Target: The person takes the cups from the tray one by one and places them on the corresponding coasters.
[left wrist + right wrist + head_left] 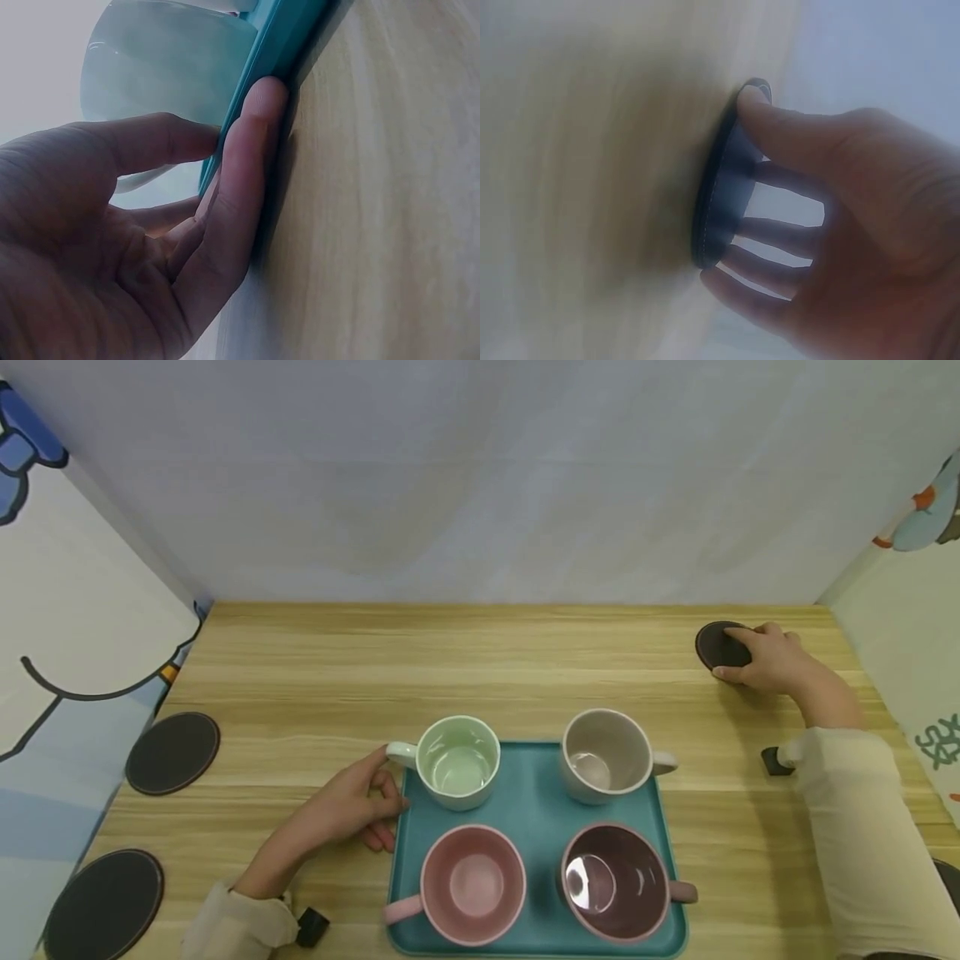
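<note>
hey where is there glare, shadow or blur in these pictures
Head view: bright glare inside the dark mug, soft shadow on the tabletop beside the right sleeve; left wrist view: left hand dimly lit; right wrist view: hazy, tabletop blurred beside the black disc, right hand darkened.

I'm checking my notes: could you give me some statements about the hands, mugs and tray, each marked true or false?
1. The light pink mug stands on the teal tray. True.
2. The beige mug stands upright. True.
3. The right hand holds a black coaster. True.
4. The left hand grips the beige mug. False: the left hand grips the teal tray.
5. In the head view, the green mug's handle points right. False: the green mug's handle points left.
</note>
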The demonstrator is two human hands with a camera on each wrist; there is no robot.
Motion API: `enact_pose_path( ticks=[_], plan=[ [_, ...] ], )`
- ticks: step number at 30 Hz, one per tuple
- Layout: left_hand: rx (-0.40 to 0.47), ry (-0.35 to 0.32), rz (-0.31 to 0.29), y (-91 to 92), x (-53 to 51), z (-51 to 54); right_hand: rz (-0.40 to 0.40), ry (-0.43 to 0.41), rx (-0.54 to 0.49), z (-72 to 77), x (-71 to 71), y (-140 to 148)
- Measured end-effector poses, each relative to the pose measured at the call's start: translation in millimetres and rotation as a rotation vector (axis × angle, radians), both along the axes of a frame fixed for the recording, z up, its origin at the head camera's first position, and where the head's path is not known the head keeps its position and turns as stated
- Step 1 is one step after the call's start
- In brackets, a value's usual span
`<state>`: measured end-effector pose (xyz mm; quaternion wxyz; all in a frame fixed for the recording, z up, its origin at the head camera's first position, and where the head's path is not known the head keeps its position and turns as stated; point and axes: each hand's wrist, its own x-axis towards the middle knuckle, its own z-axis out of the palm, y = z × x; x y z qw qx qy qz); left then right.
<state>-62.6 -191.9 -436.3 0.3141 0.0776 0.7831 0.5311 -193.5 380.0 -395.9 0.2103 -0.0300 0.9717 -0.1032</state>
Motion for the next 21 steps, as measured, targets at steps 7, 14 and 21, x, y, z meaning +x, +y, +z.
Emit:
enact_pose_path(
  ticks=[7,14,21],
  plan=[
    [0.001,-0.008,0.011,-0.5,2.2,1.9,0.001,0.013,-0.007,2.6,-3.5,-7],
    [0.014,-0.01,0.022,0.5,6.0,1.7,0.04,0.084,0.016,2.1,5.9,3],
    [0.01,-0.002,0.009,1.0,6.2,2.7,0.076,0.163,0.028,11.6,53.1,23]
  ],
)
